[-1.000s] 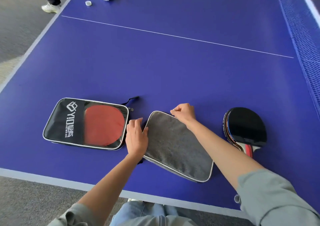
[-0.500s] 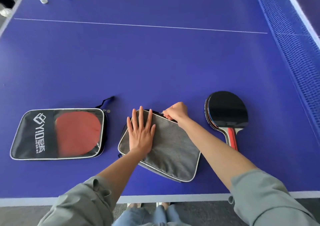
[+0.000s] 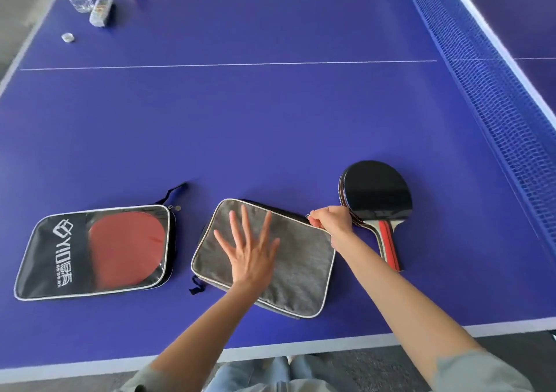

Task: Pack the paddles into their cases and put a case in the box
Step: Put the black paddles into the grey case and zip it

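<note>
Left hand (image 3: 249, 253) fingers spread on grey case (image 3: 301, 271); right hand (image 3: 331, 223) pinches its zipper — pull hidden.

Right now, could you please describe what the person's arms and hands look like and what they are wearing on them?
Both forearms are bare, with pale grey-green sleeves pushed up towards the elbows. The left hand and right hand are bare: no gloves, and no rings, watch or bracelets that I can see. The sleeve fabric looks soft and loosely creased, without visible markings. Blue jeans show below, between the arms.
</note>
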### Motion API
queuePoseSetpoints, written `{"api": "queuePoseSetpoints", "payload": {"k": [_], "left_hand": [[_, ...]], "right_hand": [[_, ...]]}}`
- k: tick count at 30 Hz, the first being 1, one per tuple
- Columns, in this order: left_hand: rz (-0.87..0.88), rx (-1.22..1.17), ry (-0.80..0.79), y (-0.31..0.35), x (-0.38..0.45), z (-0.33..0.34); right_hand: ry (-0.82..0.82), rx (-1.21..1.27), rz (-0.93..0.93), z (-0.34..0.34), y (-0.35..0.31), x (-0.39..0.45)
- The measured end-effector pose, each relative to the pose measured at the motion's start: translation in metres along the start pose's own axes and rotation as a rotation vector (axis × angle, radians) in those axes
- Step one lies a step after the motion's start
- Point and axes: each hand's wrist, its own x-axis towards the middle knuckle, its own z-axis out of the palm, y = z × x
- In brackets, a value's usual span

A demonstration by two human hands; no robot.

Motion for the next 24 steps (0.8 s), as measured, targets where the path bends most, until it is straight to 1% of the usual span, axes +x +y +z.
{"api": "queuePoseSetpoints", "payload": {"k": [3, 5, 6, 9, 11, 16, 19, 21, 24], "left_hand": [[-0.029, -0.062, -0.035, 0.017, -0.005, 0.008], [-0.029, -0.054, -0.045, 0.020, 0.004, 0.012], [-0.010, -0.031, -0.044, 0.020, 0.009, 0.014], [0.058, 0.035, -0.042, 0.015, 0.021, 0.020], [0.083, 0.063, -0.035, 0.014, 0.025, 0.021], [0.080, 0.075, -0.019, 0.013, 0.027, 0.024], [0.079, 0.077, -0.018, 0.013, 0.027, 0.024], [0.078, 0.066, -0.024, 0.014, 0.027, 0.023], [0.062, 0.036, -0.044, 0.017, 0.026, 0.019]], "right_hand": [[0.029, 0.206, 0.057, 0.002, 0.008, -0.003], [-0.019, 0.347, 0.103, -0.002, 0.017, -0.012], [-0.041, 0.370, 0.118, -0.005, 0.022, -0.017], [-0.048, 0.320, 0.117, -0.015, 0.032, -0.022], [-0.083, 0.284, 0.136, -0.025, 0.031, -0.023], [-0.161, 0.245, 0.233, -0.054, 0.041, -0.033], [-0.197, 0.338, 0.277, -0.060, 0.052, -0.044], [-0.190, 0.389, 0.284, -0.058, 0.057, -0.046], [-0.164, 0.403, 0.322, -0.057, 0.061, -0.051]]}}
